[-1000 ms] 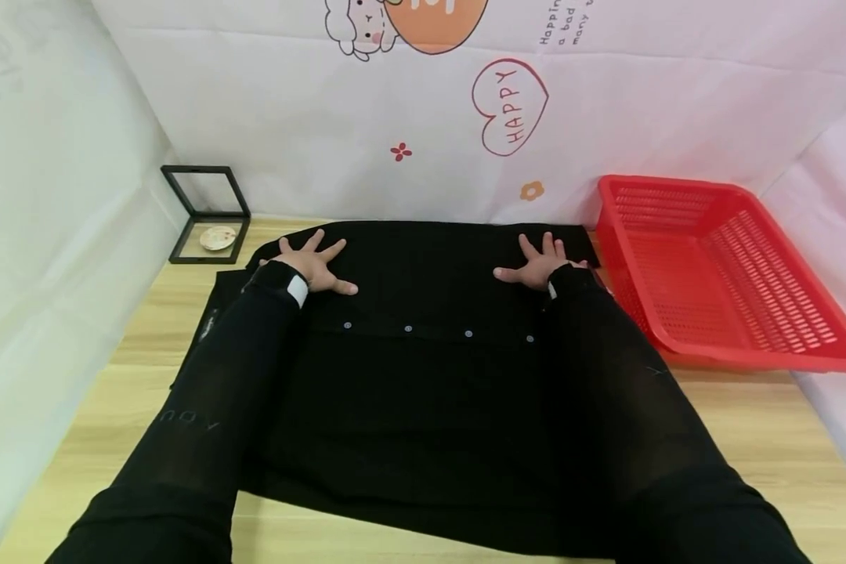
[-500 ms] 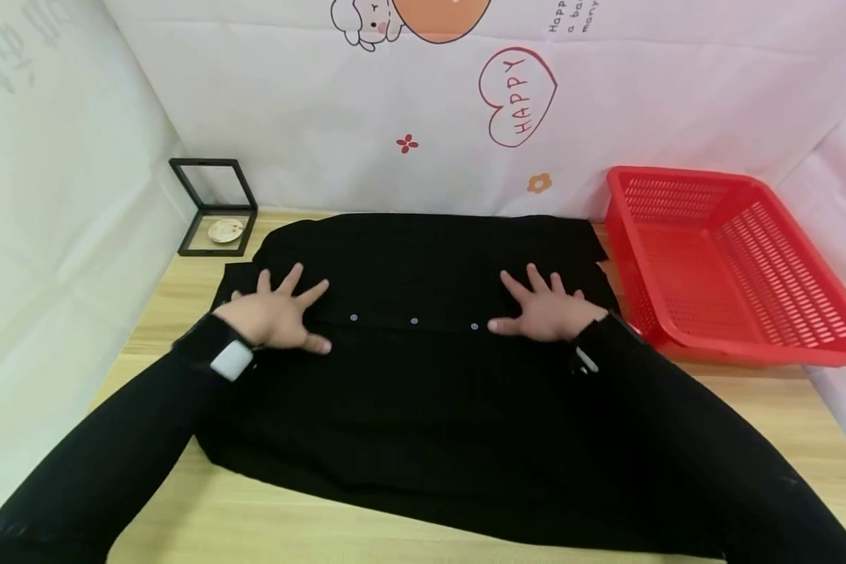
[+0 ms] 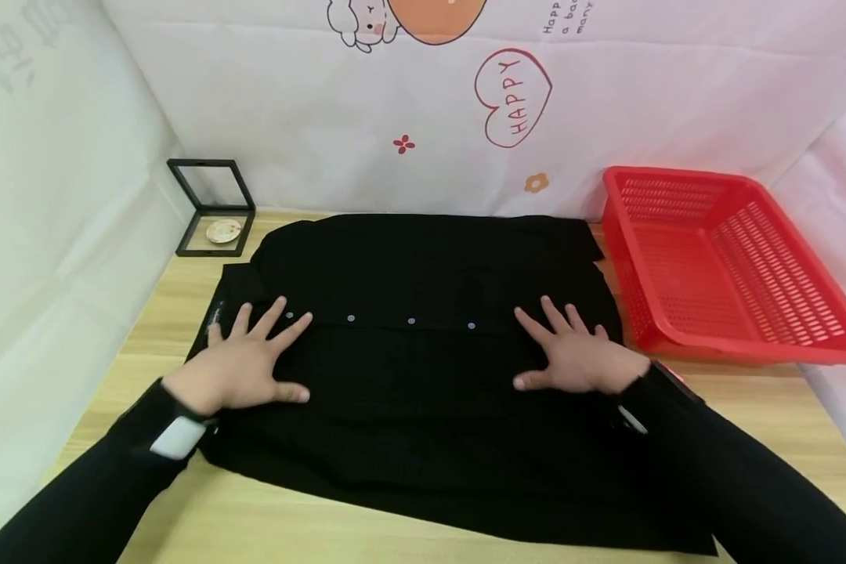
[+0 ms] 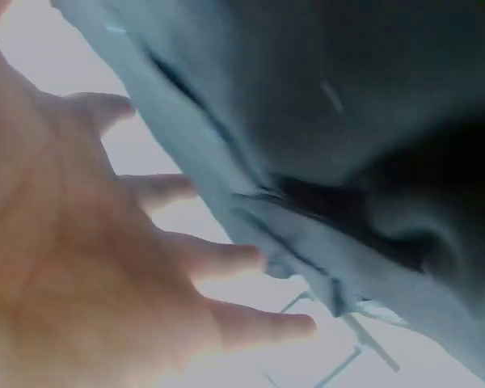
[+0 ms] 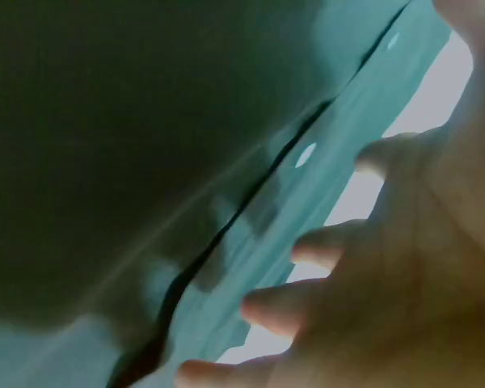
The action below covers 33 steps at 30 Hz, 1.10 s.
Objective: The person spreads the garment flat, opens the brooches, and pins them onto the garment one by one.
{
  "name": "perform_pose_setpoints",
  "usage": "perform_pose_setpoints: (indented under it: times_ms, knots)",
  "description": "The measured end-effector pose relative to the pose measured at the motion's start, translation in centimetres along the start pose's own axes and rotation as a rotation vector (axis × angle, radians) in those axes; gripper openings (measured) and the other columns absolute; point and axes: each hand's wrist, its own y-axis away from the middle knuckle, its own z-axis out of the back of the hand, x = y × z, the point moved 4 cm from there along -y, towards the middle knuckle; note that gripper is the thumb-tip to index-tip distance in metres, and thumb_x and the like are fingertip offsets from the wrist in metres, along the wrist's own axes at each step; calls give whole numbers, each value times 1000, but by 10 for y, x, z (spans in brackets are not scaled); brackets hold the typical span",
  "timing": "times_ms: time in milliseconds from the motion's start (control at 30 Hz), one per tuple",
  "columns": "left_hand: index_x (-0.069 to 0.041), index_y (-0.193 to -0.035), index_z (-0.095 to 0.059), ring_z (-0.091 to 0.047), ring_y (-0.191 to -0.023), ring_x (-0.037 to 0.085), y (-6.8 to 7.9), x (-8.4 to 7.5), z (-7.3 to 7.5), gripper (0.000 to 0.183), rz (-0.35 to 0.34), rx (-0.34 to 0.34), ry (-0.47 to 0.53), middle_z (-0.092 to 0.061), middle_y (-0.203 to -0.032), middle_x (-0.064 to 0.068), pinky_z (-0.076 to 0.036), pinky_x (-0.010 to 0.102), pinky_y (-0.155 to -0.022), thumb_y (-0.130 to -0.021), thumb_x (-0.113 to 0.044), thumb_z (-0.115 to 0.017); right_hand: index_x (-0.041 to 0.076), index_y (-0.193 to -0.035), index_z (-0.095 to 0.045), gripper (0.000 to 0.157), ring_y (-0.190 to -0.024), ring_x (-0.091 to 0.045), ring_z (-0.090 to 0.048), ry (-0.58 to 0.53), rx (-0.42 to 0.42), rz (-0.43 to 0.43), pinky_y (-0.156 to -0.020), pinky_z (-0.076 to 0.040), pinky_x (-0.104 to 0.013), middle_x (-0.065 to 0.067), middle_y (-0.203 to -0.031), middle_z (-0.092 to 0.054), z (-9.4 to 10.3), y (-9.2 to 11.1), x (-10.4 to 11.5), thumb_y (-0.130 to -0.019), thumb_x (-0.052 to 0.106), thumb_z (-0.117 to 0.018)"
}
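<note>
A black buttoned shirt (image 3: 409, 392) lies spread sideways over the wooden table, its row of small pale buttons running across the middle. My left hand (image 3: 243, 364) is over the shirt's left part, fingers straight and splayed, thumb pointing inward. On the right part, my right hand (image 3: 574, 356) is spread the same way, just below the button line. Neither hand holds anything. In the left wrist view the palm of the left hand (image 4: 89, 242) faces the dark cloth; in the right wrist view the right hand (image 5: 388, 267) is beside the button placket.
A red plastic basket (image 3: 677, 341) stands at the right, close to the shirt's edge. A black-framed display case (image 3: 243, 235) with a round pale disc (image 3: 223, 230) sits at the back left. Printed white cloth (image 3: 289, 117) hangs behind the wooden table (image 3: 254, 517).
Both hands have slid from the shirt's far part toward me and slightly outward, fingers still spread. The shirt stays nearly in place, with the button row now between and above the hands.
</note>
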Motion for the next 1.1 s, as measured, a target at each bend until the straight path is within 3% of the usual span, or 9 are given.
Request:
perform_pose_setpoints:
  times_ms: [133, 267, 367, 500, 633, 800, 900, 1000, 1100]
  knots:
    - [-29, -161, -21, -16, -133, 67, 37, -9, -16, 119, 0, 50, 0, -11, -162, 22, -14, 86, -91, -65, -84, -66, 25, -162, -12, 119, -140, -60, -5, 22, 43, 17, -94, -18, -83, -24, -162, 5, -20, 27, 0, -71, 80, -65]
    - [-30, -160, -22, -18, -132, 68, 55, -3, -39, 123, 6, 99, 4, -13, -162, 22, -18, 87, -87, -60, -79, -74, 26, -162, -14, 121, -140, -60, -4, 6, 39, 37, -92, -19, -83, -22, -163, 6, -36, 35, -7, -67, 79, -69]
    - [-30, -160, -22, -18, -133, 66, 60, 4, -44, 118, -25, 61, 15, -13, -162, 20, -23, 85, -87, -65, -72, -78, 26, -161, -17, 118, -141, -58, -5, 4, 3, 38, -96, -18, -82, -22, -163, 3, -38, 39, -8, -69, 78, -69]
    - [-18, -158, -29, -29, -133, 59, 69, 11, -33, 103, -82, -79, 56, -21, -159, 24, -34, 75, -92, -77, -57, -80, 24, -160, -24, 110, -139, -59, -13, 37, -35, 52, -99, -21, -77, -26, -162, -7, -38, 57, -8, -74, 73, -71]
    - [6, -147, -40, -50, -116, 56, 81, 32, -22, 88, 71, -177, 61, -43, -139, 37, -49, 63, -81, -87, -48, -74, 17, -156, -37, 101, -131, -63, -29, 72, -38, 83, -97, -34, -71, -32, -156, -20, -42, 79, -11, -75, 64, -76]
    - [29, -129, -37, -58, -97, 58, 84, 56, -23, 81, 304, -128, 187, -52, -114, 48, -50, 61, -73, -95, -39, -64, 14, -152, -42, 94, -126, -62, -38, 78, -54, 106, -95, -41, -65, -33, -153, -26, -50, 92, -17, -76, 52, -82]
    - [33, -128, -31, -55, -102, 60, 82, 60, -29, 85, 357, -66, 268, -47, -118, 50, -49, 62, -78, -96, -38, -65, 14, -153, -41, 95, -127, -63, -37, 77, -74, 113, -96, -40, -65, -34, -154, -24, -53, 92, -19, -76, 51, -82]
    - [29, -128, -36, -52, -106, 61, 82, 60, -32, 77, 381, -68, 310, -48, -120, 48, -47, 62, -82, -96, -35, -66, 14, -154, -40, 95, -127, -63, -35, 70, -75, 104, -95, -40, -66, -35, -154, -22, -54, 91, -19, -76, 50, -82]
    - [16, -104, -54, -61, -81, 47, 87, 60, -34, 42, 363, -131, 311, -60, -91, 33, -49, 52, -70, -98, -24, -63, 13, -154, -40, 95, -128, -63, -34, 62, -73, 102, -94, -41, -66, -35, -154, -22, -55, 90, -18, -77, 49, -82]
